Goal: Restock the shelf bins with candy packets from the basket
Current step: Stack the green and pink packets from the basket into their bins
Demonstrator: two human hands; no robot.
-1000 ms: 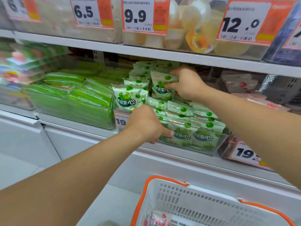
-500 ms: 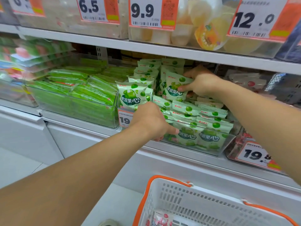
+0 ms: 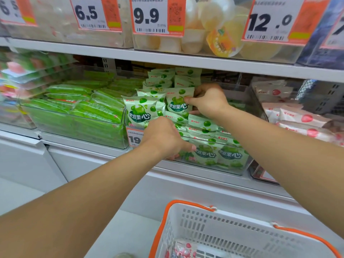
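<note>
Two bare arms are stretched up to the middle shelf [image 3: 186,61], where a clear bin [image 3: 232,169] of green-apple candy packets is being sorted; the right hand [image 3: 208,101] is pinched on an upright green packet [image 3: 177,102] near the middle of the bin, thumb on its printed front and fingers curled behind its right edge; the left hand [image 3: 163,139] is seen at the bin's front left corner, fingers curled down in among the packets right below the front standing packet [image 3: 139,112], though exactly what is gripped can't be made out, since the fingertips are hidden behind the knuckles. More of the same packets are stacked flat [image 3: 204,127] across the right half of the bin and stood in rows at the back; a price tag [image 3: 134,138] starting with 19 is partly covered by the left hand.

A neighbouring bin [image 3: 74,125] of long green packs is seen just to the left, and pink strawberry packets [image 3: 301,118] are piled to the right; jelly cups [image 3: 219,38] behind price tags of 6.5, 9.9 and 12.0 are lined up on the shelf above. The white basket [image 3: 242,233] with orange trim is parked low in front, with a pink-and-white packet [image 3: 183,249] visible at its bottom.
</note>
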